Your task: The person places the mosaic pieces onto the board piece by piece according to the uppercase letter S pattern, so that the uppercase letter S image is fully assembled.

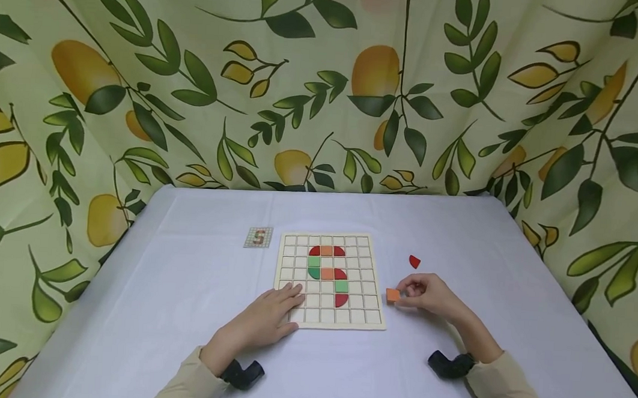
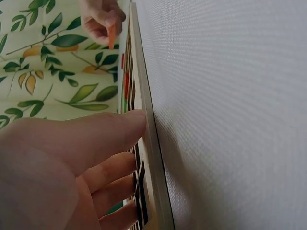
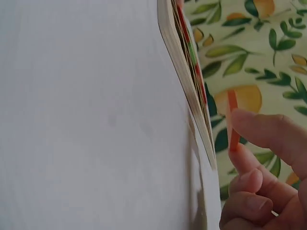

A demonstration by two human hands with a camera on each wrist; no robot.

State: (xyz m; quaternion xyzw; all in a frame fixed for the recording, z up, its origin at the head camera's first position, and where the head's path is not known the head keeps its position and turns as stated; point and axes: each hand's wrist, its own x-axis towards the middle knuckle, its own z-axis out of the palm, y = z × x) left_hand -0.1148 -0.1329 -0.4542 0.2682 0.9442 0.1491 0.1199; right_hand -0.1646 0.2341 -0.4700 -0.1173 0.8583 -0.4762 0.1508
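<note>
A square wooden grid board (image 1: 364,315) lies on the table, with red, orange and green tiles set in some of its cells in an S-like shape. My left hand (image 1: 269,316) rests on the board's lower left corner, fingers spread over the cells and thumb (image 2: 129,127) along the near edge. Just right of the board, my right hand (image 1: 430,295) pinches an orange square tile (image 1: 393,295) between thumb and fingertips. In the right wrist view this tile (image 3: 233,120) is seen edge-on, raised off the table.
A loose red rounded piece (image 1: 414,262) lies on the white cloth (image 1: 214,241) beyond my right hand. Left of the board's far corner sits a small card (image 1: 258,237) printed with a similar grid pattern. A fruit-patterned curtain (image 1: 313,102) hangs behind the table.
</note>
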